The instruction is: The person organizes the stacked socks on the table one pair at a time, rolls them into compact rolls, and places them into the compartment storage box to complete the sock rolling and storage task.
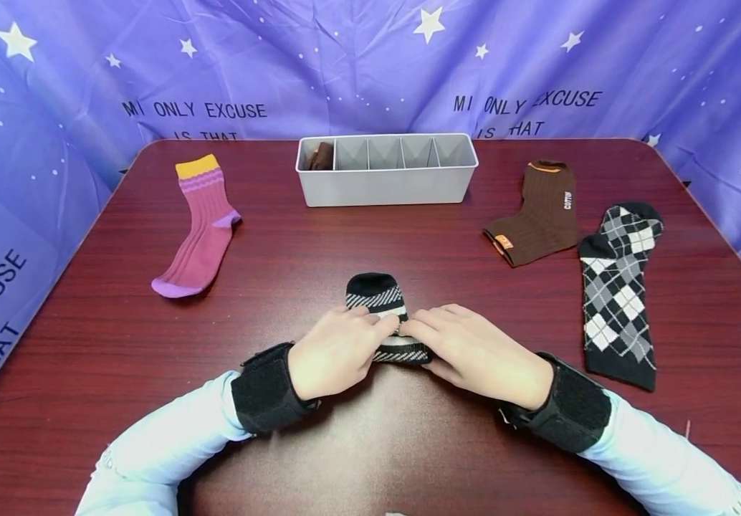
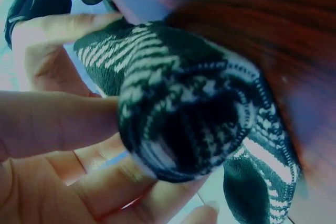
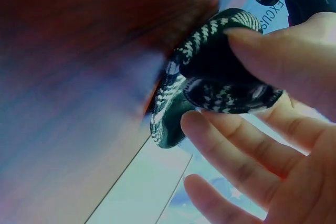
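A black sock with white and grey stripes lies at the middle of the table, its near part folded or rolled back. My left hand grips the left side of that roll. In the left wrist view, the striped sock shows as a rolled tube with an open end, pinched between thumb and fingers. From the right, my right hand holds the other end. The right wrist view shows its thumb inside the edge of the striped sock, with fingers beneath. In the head view both hands hide part of the roll.
A grey divided box stands at the back, a rolled brown sock in its leftmost compartment. A pink sock lies at left. At right are a brown sock and an argyle sock.
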Motion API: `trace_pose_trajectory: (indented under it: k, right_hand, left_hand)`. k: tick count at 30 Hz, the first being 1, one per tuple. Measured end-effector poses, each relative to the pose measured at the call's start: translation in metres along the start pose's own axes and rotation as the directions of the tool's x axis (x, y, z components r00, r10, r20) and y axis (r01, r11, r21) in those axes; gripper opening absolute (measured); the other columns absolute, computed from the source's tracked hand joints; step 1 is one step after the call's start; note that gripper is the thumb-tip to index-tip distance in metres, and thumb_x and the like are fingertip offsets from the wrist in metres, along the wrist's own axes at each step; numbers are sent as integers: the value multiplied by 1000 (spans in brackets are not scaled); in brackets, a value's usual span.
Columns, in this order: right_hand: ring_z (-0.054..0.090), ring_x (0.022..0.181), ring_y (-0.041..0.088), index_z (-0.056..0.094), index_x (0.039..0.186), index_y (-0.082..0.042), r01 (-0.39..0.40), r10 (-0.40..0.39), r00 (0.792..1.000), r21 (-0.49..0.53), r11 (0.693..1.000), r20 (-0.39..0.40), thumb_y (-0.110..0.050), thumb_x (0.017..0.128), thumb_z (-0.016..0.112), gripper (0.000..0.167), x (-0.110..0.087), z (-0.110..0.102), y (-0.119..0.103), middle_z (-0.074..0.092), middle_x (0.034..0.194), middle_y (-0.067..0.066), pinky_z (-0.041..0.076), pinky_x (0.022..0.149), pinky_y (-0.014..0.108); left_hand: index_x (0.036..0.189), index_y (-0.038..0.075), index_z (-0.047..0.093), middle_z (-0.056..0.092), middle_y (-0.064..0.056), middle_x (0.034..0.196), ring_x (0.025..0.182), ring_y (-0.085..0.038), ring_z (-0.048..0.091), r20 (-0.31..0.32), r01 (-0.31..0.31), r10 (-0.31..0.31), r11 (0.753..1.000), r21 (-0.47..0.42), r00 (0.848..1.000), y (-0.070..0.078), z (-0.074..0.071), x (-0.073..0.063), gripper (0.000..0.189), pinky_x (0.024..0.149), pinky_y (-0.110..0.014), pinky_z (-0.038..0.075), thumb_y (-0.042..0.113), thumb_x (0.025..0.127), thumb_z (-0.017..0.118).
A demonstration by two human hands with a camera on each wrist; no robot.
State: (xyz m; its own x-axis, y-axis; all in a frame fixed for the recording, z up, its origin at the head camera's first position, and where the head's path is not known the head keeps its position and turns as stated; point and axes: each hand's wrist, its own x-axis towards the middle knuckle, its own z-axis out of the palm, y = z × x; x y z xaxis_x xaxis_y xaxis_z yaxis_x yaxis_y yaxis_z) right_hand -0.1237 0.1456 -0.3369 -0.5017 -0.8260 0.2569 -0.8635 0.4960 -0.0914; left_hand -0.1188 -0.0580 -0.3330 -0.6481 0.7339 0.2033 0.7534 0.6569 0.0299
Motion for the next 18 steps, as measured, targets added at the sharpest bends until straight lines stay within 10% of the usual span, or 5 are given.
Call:
trace_pose_trajectory:
  k: [10, 18]
  right_hand:
    - [51, 78, 3, 52, 95, -16, -2, 1, 1000, 71, 997, 4, -19, 77, 59, 19, -1, 4, -1, 54, 83, -11, 39, 78, 26]
    - [48, 76, 3, 52, 101, -19, -87, 86, 996, 50, 995, 24, -30, 81, 53, 22, 2, 0, -2, 51, 83, -13, 38, 78, 26]
  left_hand:
    - [87, 17, 59, 51, 3, 82, 77, -15, 49, -14, 19, -18, 996, 90, 1000, 7, -4, -2, 31, 60, -29, 39, 36, 64, 67]
    - [92, 13, 48, 58, 3, 74, 66, -16, 53, -112, -3, 12, 997, 77, 994, 5, 0, -3, 27, 55, -28, 37, 22, 71, 61]
